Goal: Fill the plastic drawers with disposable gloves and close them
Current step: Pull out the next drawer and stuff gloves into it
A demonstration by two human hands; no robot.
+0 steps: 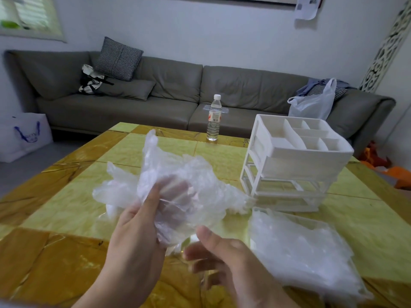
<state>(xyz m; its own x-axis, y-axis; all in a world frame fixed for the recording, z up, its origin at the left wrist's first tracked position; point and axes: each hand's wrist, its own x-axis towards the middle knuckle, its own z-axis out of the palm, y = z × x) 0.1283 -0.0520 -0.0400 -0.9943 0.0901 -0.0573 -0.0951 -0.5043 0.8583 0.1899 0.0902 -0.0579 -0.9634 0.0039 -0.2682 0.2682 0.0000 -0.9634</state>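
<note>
A crumpled bunch of clear disposable gloves [175, 185] hangs above the yellow table [66, 210]. My left hand [135, 238] grips the bunch from below, with the thumb up against it and the fingers showing through the film. My right hand [224, 256] is just under the bunch, fingers loosely curled, and looks blurred; whether it holds the film I cannot tell. A white plastic drawer unit [293, 161] stands to the right, its lower drawers pulled out a little. In front of it lies a drawer [295, 221] heaped with more clear gloves [307, 256].
A water bottle [214, 117] stands at the table's far edge. Behind it runs a grey sofa [169, 90] with cushions and bags. A white bag [24, 134] sits on the floor at left, orange things [398, 172] at right.
</note>
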